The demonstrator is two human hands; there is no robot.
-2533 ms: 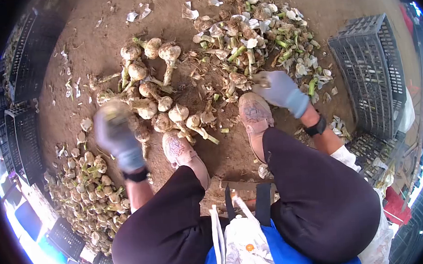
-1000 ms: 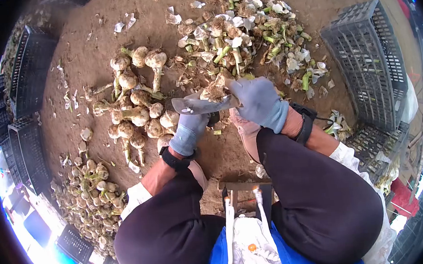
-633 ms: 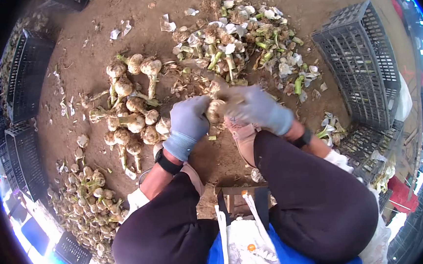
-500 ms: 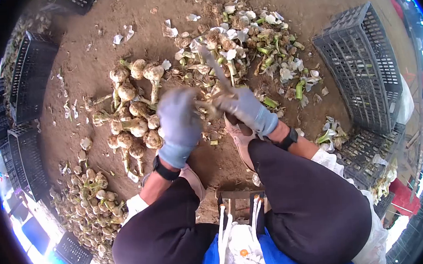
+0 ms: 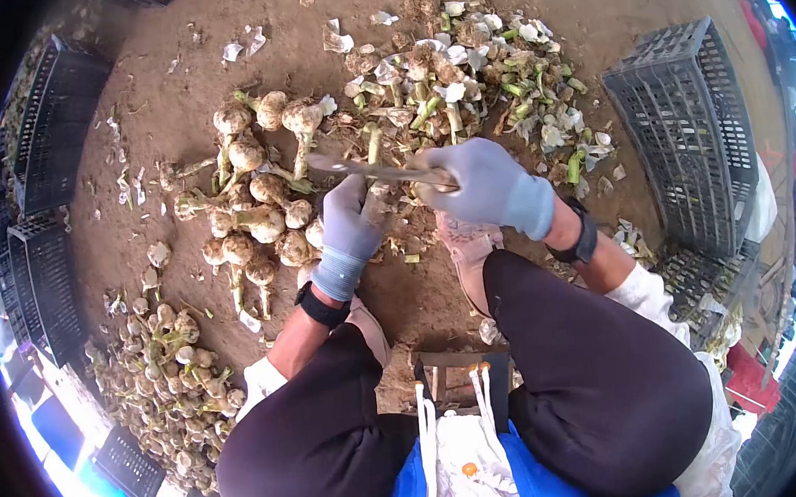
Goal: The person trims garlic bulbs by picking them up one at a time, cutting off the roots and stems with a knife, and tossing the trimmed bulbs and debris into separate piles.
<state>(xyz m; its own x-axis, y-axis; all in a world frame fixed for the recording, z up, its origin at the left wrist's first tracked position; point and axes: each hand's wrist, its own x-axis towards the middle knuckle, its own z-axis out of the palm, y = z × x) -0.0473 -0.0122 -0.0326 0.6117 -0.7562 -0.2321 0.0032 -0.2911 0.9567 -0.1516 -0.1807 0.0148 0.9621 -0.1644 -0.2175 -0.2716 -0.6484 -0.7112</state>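
My right hand [image 5: 474,180], in a grey-blue glove, is closed round the handle of a knife [image 5: 360,168]. Its blade points left, over my left hand. In the same kind of glove, my left hand [image 5: 350,222] grips a garlic bulb [image 5: 379,200], mostly covered by the fingers. The bulb's stem [image 5: 374,144] sticks up beyond the blade, which crosses it in this view. Just left of that hand lies a pile of soil-covered garlic bulbs [image 5: 267,223] with stems on.
Cut stems and papery skins [image 5: 525,83] are heaped on the dirt ground ahead. More garlic [image 5: 171,375] is piled at lower left. A black crate [image 5: 685,127] stands on the right; other crates [image 5: 62,133] line the left. My knees flank the work area.
The knife has swung from pointing forward to pointing left across my left hand. My right hand has moved slightly right, and my left hand, blurred before, is now steady with the garlic bulb.
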